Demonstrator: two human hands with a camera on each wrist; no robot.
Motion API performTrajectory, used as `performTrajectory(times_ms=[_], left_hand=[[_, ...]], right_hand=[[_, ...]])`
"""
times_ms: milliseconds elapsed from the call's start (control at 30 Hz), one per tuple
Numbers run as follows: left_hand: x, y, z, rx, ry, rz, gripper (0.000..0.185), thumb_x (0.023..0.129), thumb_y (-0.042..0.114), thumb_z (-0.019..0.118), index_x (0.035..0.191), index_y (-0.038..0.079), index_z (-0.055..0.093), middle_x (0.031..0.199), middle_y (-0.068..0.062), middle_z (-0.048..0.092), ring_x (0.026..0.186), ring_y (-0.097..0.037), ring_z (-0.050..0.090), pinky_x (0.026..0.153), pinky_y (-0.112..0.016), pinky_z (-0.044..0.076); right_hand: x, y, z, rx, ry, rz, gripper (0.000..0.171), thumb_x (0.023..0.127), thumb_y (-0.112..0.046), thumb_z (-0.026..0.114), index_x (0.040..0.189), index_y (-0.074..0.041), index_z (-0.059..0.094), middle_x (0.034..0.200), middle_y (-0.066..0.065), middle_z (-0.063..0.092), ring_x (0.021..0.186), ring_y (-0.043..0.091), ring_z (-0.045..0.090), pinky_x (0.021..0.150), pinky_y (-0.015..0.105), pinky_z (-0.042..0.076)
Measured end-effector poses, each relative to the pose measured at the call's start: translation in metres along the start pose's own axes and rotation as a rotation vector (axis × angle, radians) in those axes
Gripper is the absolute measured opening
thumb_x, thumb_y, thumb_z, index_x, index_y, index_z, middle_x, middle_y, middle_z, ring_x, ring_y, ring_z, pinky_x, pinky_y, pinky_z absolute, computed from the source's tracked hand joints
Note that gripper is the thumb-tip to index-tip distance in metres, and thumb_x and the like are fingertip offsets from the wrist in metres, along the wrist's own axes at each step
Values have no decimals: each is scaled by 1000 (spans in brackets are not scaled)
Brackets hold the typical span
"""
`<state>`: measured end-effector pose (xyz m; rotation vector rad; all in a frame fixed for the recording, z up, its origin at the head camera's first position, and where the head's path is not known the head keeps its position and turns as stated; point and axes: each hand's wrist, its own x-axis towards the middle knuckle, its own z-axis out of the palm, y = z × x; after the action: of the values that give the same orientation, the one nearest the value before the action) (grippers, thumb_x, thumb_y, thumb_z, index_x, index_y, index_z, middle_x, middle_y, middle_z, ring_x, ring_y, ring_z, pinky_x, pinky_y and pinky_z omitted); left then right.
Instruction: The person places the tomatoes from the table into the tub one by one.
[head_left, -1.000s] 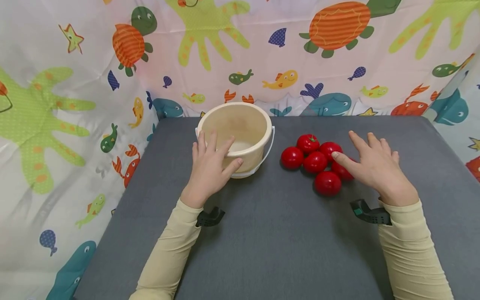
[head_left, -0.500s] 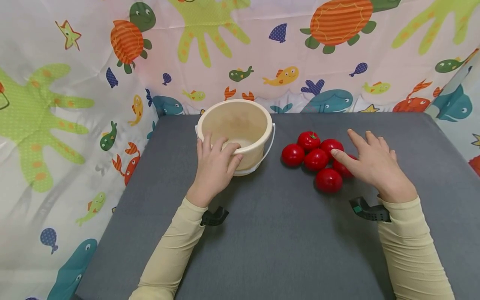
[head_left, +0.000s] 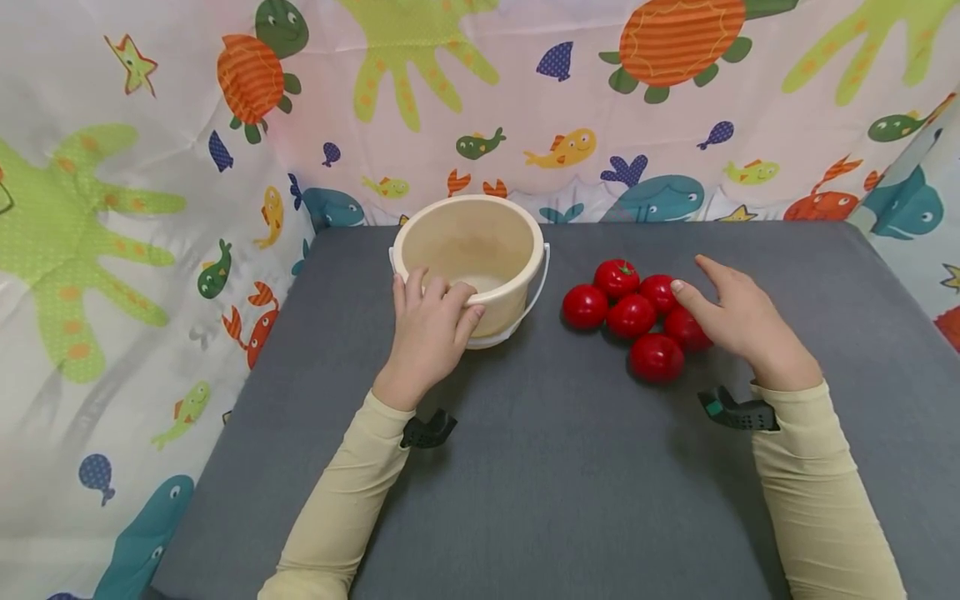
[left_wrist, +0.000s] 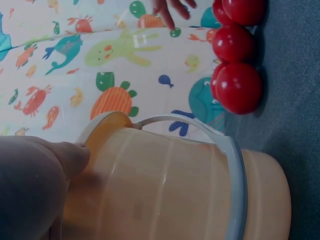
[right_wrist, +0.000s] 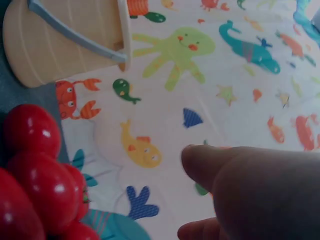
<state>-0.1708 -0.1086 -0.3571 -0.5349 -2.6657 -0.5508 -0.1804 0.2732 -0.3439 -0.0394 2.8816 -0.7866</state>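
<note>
A cream bucket with a white handle stands upright at the back of the table. My left hand grips its near rim, fingers curled over the edge and thumb outside; the left wrist view shows the thumb against the rim. Right of the bucket lies a cluster of several red tomatoes, one with a green stem top. My right hand hovers at the cluster's right side, thumb and index finger spread, holding nothing. In the right wrist view the tomatoes are left of that hand.
A grey table lies under everything. Behind and to the left hangs a white curtain printed with sea animals. Each wrist wears a black camera mount, such as the right mount.
My left hand has lowered and curled its fingers over the bucket's rim. My right hand has shifted slightly left and turned, with its fingers now less spread.
</note>
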Motion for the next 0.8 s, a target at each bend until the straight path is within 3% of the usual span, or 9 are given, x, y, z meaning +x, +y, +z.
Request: performTrajectory(times_ms=[233,400,533,800], left_hand=[[1,-1,0,-11,2,0,25,103,34,57,108,12,68,105,-15,61,140,-45,36,117,-77,11],[1,-2,1,-14,1,-3,26,103,34,58,109,12,68,106,-15,61,141,-45,35,117,-77,10],[1,-2,0,-15,1,-8,27,103,35,58,110,11,68,107,-16,61,141,-44,34,117,-76,10],[1,-2,1,-21,-2,-11,28,103,35,57,111,11,69,107,-16,61,142,-44,34,117,-77,10]], right_hand=[[15,21,8,144,-55,119,87,102,-62,31,164,-6,5,163,36,17,144,60,22,105,78,33],[20,32,11,204,-76,153,89,102,-63,31,163,-3,7,159,39,22,141,58,27,107,74,36],[24,40,12,231,-109,157,88,103,-59,37,162,-1,9,158,39,24,140,57,30,105,67,45],[27,52,17,262,-170,160,91,100,-46,57,161,0,9,153,39,29,134,56,38,87,50,61]])
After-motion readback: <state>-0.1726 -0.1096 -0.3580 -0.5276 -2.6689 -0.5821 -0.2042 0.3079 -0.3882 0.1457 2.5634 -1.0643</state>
